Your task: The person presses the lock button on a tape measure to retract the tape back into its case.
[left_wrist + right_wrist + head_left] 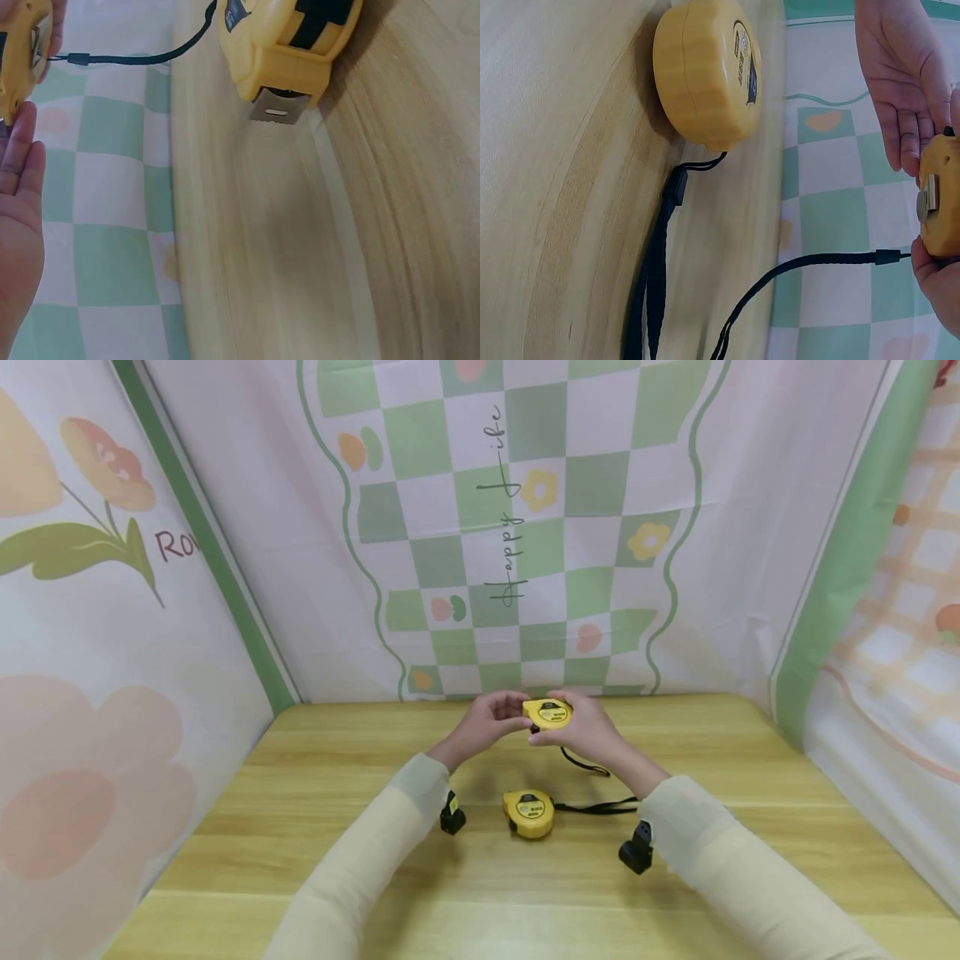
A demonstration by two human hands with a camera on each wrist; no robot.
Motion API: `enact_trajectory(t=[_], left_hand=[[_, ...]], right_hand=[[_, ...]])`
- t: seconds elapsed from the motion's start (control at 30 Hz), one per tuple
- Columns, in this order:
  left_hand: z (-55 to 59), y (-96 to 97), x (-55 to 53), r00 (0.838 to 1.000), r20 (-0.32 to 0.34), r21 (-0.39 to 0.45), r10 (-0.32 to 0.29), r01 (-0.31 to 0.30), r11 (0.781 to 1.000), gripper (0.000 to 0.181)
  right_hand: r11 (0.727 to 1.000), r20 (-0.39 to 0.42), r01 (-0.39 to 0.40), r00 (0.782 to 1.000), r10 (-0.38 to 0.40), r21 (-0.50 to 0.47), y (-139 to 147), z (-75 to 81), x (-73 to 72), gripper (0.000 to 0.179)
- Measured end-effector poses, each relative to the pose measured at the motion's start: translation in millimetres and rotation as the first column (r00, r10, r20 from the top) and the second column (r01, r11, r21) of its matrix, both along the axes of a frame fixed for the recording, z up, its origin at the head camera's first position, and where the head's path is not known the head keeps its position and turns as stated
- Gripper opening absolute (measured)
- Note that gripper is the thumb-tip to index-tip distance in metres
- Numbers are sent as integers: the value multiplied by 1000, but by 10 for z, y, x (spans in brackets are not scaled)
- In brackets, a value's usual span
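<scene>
Both hands are raised over the far part of the table around a yellow tape measure [551,714] with a black and yellow label. My right hand [592,727] grips its right end between thumb and fingers. At the blade end, my left hand [489,722] has its thumb in front and its fingertips [909,161] behind, at the case. A metal belt clip [932,193] shows on the back, and a black wrist strap [585,764] hangs from the case. Nearer me, a second yellow tape measure [529,814] lies on the table, its metal hook [279,106] at the mouth.
The second tape's black strap [596,808] stretches right across the wooden table [420,893]. A checkered cloth [525,552] hangs behind the far edge, with printed curtains [97,635] at the sides. Black wrist cameras [637,849] sit under both sleeves.
</scene>
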State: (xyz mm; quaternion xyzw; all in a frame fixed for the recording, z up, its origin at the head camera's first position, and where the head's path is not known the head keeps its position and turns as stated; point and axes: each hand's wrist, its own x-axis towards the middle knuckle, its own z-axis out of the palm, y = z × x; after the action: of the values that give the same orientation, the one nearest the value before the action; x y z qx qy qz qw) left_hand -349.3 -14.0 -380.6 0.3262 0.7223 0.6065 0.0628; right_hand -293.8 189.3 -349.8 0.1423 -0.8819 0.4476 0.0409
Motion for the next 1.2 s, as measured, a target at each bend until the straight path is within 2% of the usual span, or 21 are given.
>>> enact_trajectory(t=[0.43,0.6,0.77,1.2], left_hand=[[-104,-65,-35,1000,17,-30,5,-4,1000,37],[-162,-97,-54,1000,29,-58,13,-11,998,39],[-218,-122,-63,999,32,-68,25,-23,997,37],[-380,-172,-127,998,50,-118,39,-33,992,38]], right_hand=[[995,31,-102,994,102,5,40,-99,-46,92],[997,53,-83,995,83,-11,29,-199,-101,91],[998,40,-69,997,70,-14,-3,-300,-145,86],[998,48,-51,998,49,42,-80,-488,-213,82]])
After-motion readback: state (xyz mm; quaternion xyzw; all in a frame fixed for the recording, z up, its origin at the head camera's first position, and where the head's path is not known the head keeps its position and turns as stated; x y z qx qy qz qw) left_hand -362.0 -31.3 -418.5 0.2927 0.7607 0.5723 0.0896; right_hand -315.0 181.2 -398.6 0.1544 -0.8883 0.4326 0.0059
